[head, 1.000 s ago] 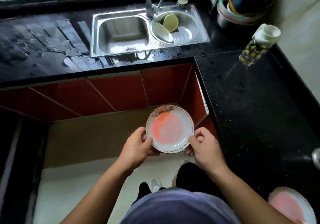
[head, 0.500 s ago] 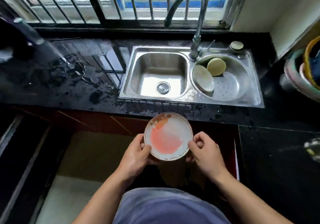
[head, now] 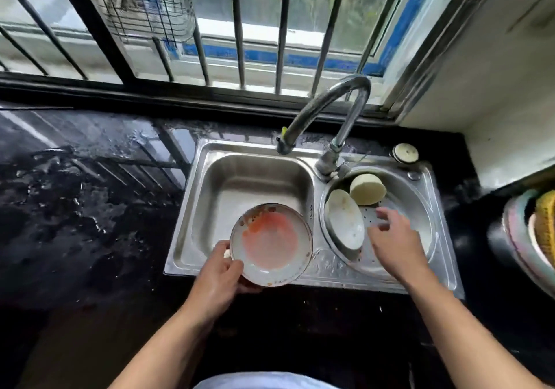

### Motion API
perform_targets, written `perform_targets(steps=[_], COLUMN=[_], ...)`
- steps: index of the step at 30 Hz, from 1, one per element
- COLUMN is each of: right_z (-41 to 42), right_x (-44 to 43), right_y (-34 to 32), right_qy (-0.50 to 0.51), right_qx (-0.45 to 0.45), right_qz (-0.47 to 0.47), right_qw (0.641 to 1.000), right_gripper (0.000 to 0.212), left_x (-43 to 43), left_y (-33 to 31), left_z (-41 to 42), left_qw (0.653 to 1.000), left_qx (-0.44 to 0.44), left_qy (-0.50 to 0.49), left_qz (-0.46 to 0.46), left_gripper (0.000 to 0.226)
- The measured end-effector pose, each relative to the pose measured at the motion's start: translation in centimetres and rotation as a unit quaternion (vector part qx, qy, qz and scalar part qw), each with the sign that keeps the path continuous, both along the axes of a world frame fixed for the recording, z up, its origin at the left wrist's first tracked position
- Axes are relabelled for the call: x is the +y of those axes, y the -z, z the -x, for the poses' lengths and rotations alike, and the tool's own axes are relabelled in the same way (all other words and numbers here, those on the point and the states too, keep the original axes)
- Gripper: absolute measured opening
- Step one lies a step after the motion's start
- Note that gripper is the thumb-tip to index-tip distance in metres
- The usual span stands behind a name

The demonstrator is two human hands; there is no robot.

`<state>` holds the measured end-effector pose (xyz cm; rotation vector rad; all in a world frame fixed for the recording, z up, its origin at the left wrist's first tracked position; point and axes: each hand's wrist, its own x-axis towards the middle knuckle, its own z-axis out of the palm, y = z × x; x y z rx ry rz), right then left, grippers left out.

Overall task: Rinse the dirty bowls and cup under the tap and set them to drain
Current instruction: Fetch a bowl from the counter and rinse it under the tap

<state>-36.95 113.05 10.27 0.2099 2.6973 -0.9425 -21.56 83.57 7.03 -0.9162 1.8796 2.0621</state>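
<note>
A shallow white bowl (head: 271, 244) smeared with orange-red sauce is gripped at its near-left rim by my left hand (head: 217, 277), held over the front of the left sink basin (head: 252, 178). My right hand (head: 393, 238) hovers with fingers spread over the round drain basket (head: 420, 208) in the right basin, holding nothing. In that basket a white bowl (head: 345, 223) leans on edge and a pale yellow cup (head: 368, 189) lies upside down. The curved tap (head: 327, 109) points its spout over the left basin; no water runs.
The black counter (head: 90, 208) left of the sink is wet with puddles. A stack of coloured basins (head: 528, 235) sits at the right edge. A barred window (head: 240, 28) with a wire rack runs behind the sink. A round plug (head: 406, 153) sits on the sink's back right corner.
I have stepped up to the sink. The dirty bowl moved forward over the left basin. My right hand let go of it and moved right over the drain basket.
</note>
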Motion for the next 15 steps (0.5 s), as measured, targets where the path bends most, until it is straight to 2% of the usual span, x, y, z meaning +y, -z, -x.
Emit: perform_targets(steps=[2,6,10,13,15], right_z=[6.0,15.8,20.6,21.1,21.0], right_x=[-0.8,-2.3,-3.9,-3.7,-3.6], right_y=[0.6,2.9,6.4,7.9,8.3], right_qy=[-0.032,0.018,-0.019,-0.049,-0.029], right_qx=[0.002,-0.045,-0.096,-0.077,-0.073], right_qz=[-0.054,-0.031,-0.096,-0.146,-0.141], right_qw=[0.998,0.998,0.991,0.985,0.987], right_gripper=[0.053,0.058,0.046,0.033,0.034], left_x=[-1.2,-2.4,-2.5,-2.5,-2.4], left_y=[0.4,1.4,1.8,2.3,2.6], left_z=[2.6,6.8,9.6,11.2,11.8], left_qw=[1.000,0.999,0.996,0.994,0.993], left_qx=[-0.013,-0.036,-0.043,-0.052,-0.057], left_qy=[0.002,-0.020,-0.068,-0.085,-0.095], left_qz=[0.008,0.012,-0.036,-0.036,-0.031], left_gripper=[0.033,0.034,0.033,0.032,0.033])
